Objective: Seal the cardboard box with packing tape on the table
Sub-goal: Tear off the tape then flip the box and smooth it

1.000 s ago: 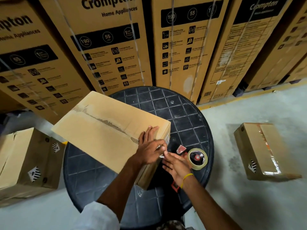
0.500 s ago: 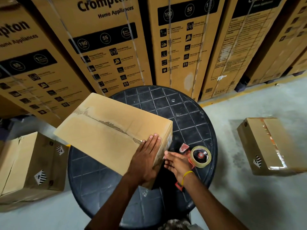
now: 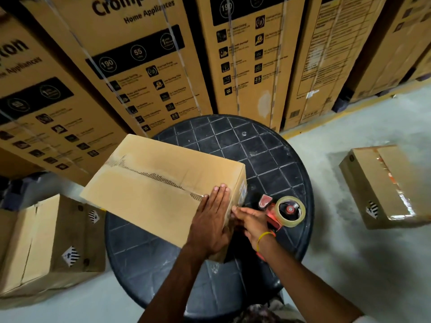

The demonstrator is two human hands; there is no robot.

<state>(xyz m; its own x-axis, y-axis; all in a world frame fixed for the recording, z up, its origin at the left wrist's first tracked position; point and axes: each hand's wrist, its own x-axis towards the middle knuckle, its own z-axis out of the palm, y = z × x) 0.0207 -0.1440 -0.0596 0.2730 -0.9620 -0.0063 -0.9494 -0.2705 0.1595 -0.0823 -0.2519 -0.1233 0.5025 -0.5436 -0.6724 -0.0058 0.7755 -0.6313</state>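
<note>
A closed cardboard box (image 3: pixel 149 192) lies on the round black table (image 3: pixel 263 155), a rough torn strip running along its top seam. My left hand (image 3: pixel 211 223) lies flat, palm down, on the box's near right end, fingers together over the seam. My right hand (image 3: pixel 250 221) presses its fingers against the box's right side face, just under the top edge. A red tape dispenser with a roll of clear packing tape (image 3: pixel 289 212) lies on the table right behind my right hand; neither hand holds it.
Tall printed appliance cartons (image 3: pixel 144 66) stand in a row right behind the table. A cardboard box (image 3: pixel 46 243) sits on the floor at the left, touching the table's edge. A taped box (image 3: pixel 387 185) lies on the grey floor at the right.
My left hand went from pinching at the box's corner to lying flat on its top. My right hand stayed at the box's side face. The view shifted closer.
</note>
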